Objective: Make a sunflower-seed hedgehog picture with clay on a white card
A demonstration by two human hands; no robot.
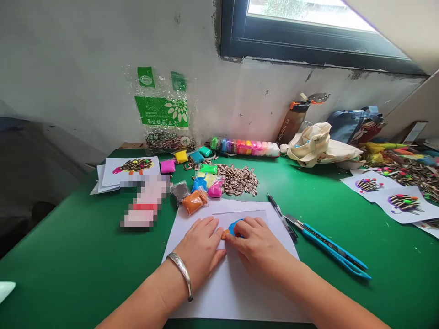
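White paper (192, 297) lies on the green table, with a smaller clear-edged sheet (255, 214) on top. On that sheet is a flattened patch of blue modelling clay (233, 226), and a small lump of orange clay (225, 234) touches its left side. My left hand (202, 242), with a silver bracelet at the wrist, rests flat on the paper, its fingertips beside the orange lump. Curled fingers of my right hand (255, 240) press down at the orange lump and partly cover the blue patch.
Clay packets (194, 201) and a heap of sunflower seeds (240, 179) lie beyond the paper. To the right are a black pen (281, 217) and blue tweezers (336, 251) near a knife blade. Seed pictures (132, 168) sit at left. A bottle (293, 121) and cloth bag (312, 144) stand behind.
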